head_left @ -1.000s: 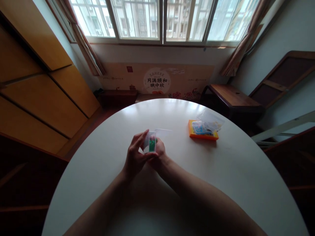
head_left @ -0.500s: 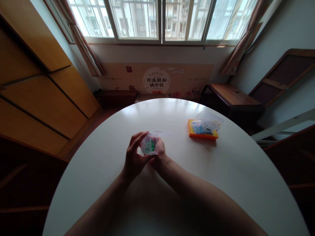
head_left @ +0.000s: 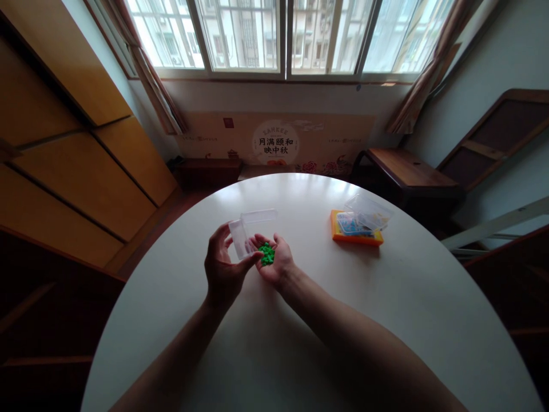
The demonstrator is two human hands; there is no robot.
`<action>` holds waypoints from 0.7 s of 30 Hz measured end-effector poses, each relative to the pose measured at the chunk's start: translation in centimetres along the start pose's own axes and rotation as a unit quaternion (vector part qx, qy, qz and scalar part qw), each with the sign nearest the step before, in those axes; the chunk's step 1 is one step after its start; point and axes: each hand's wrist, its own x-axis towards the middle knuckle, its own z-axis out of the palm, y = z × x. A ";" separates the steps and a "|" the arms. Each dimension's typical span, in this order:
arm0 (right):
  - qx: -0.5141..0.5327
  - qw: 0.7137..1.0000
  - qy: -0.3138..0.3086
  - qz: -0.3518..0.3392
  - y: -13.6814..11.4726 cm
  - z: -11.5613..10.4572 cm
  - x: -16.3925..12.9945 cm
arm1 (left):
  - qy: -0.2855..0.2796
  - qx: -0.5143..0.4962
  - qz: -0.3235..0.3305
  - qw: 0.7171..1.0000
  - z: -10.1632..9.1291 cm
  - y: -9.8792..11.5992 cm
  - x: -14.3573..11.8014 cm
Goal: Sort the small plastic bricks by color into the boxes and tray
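Observation:
My left hand grips a clear plastic box between thumb and fingers, tilted beside my other palm. Behind the box shows a clear lid-like panel; I cannot tell whether it is joined to the box. My right hand is turned palm up and cupped, with a heap of small green pieces lying in it. The left thumb tip is close to the heap. Their exact kind is too small to make out.
On the white round table, to the right, sits an orange-yellow box. A clear plastic case and a blue packet-like item lie on top of it. A wooden stool-like seat stands beyond the table.
The green pieces, seen inside the clear box before, now lie in my right palm. My left hand has moved left with the box, away from over the palm.

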 end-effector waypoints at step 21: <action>-0.842 0.399 -0.134 -0.336 2.4 2.2 6.6 | 0.167 0.085 -0.156 0.970 -7.9 -6.1 4.6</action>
